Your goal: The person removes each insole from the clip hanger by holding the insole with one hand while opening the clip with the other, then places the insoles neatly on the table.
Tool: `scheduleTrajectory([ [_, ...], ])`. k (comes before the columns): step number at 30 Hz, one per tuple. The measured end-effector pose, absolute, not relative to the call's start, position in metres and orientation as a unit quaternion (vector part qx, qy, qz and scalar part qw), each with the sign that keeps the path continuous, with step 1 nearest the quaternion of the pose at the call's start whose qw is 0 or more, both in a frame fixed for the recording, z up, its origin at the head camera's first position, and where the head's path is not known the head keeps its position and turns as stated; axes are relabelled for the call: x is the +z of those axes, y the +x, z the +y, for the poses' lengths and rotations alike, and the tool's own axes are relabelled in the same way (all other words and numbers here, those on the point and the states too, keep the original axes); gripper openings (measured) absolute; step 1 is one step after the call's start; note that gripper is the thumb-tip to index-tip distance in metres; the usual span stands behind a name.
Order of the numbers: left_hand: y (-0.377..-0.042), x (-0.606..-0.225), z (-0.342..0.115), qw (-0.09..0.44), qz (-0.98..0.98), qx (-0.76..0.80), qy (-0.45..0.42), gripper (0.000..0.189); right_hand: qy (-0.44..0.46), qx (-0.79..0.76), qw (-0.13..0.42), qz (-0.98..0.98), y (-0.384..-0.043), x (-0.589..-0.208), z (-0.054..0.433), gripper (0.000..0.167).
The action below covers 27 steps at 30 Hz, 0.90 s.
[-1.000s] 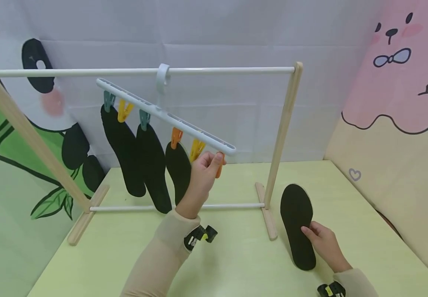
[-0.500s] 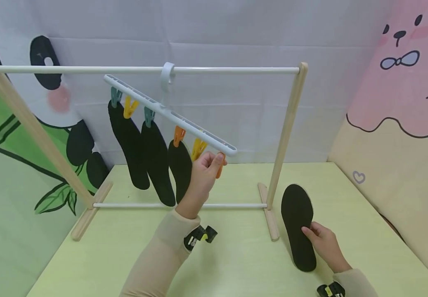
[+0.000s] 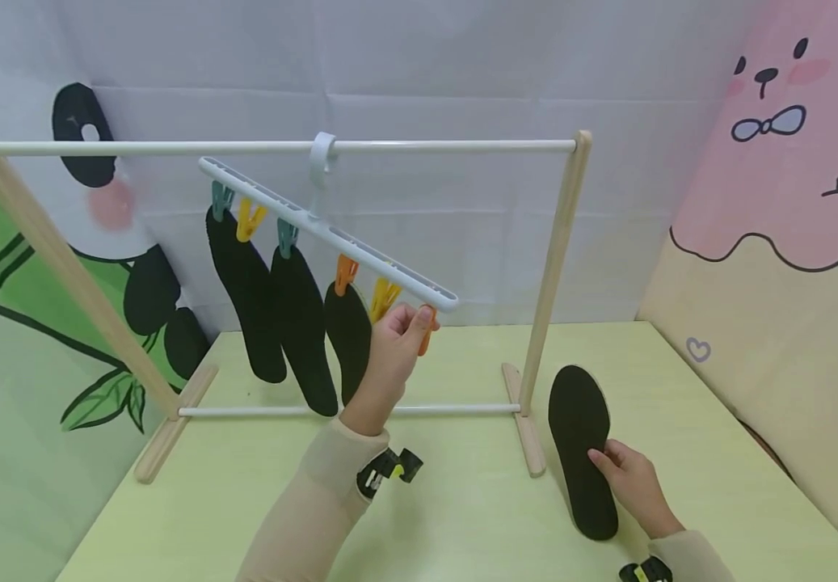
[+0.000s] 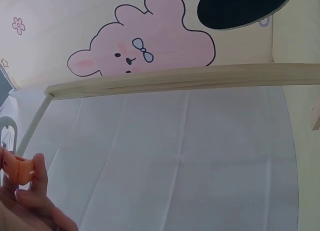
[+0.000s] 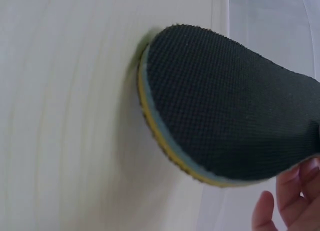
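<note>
My left hand [image 3: 388,356] pinches an orange clothespin [image 3: 427,331] at the low right end of a tilted white clip hanger [image 3: 324,232]. In the left wrist view this orange clothespin [image 4: 20,171] shows between finger and thumb. Three black insoles hang further left: one insole [image 3: 242,299] and another insole [image 3: 304,331] from teal clips, a third insole [image 3: 347,331] from another orange clip [image 3: 346,273]. Over at the right, my right hand [image 3: 637,489] grips a loose black insole [image 3: 577,428] by its narrow middle. Its yellow-edged rounded end shows close up in the right wrist view.
The hanger's hook [image 3: 321,158] loops over the top rail [image 3: 455,146] of a wooden rack, whose right post [image 3: 555,275] stands between my hands. A low rail [image 3: 455,409] joins its feet. Two yellow clips on the hanger hold nothing visible. The tabletop [image 3: 462,517] is pale yellow.
</note>
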State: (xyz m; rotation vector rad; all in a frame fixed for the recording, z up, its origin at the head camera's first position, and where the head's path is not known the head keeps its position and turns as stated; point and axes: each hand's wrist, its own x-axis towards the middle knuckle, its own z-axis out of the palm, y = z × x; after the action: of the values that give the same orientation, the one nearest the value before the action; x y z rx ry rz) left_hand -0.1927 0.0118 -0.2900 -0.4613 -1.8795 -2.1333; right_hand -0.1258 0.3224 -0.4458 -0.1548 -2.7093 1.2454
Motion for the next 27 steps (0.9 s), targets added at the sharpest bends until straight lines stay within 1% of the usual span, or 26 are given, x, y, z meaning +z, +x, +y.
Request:
scheduleTrajectory([
  [8,-0.1946,-0.2914,0.0110,0.131,-0.648,-0.733,-0.159,0.023,-0.050,0.406,0.082,-0.909,-0.1255,-0.4456,0.3235,0.012],
  [15,-0.1949,-0.2928,0.0104,0.134,-0.648,-0.734,-0.153,0.025,-0.055,0.411,0.066,-0.908,-0.1254,-0.4463,0.3225,0.012],
  [27,-0.1943,-0.2938,0.0104,0.138,-0.643,-0.737,-0.160,0.021,-0.048,0.402,0.069,-0.912,-0.1261,-0.4474,0.3239,0.013],
])
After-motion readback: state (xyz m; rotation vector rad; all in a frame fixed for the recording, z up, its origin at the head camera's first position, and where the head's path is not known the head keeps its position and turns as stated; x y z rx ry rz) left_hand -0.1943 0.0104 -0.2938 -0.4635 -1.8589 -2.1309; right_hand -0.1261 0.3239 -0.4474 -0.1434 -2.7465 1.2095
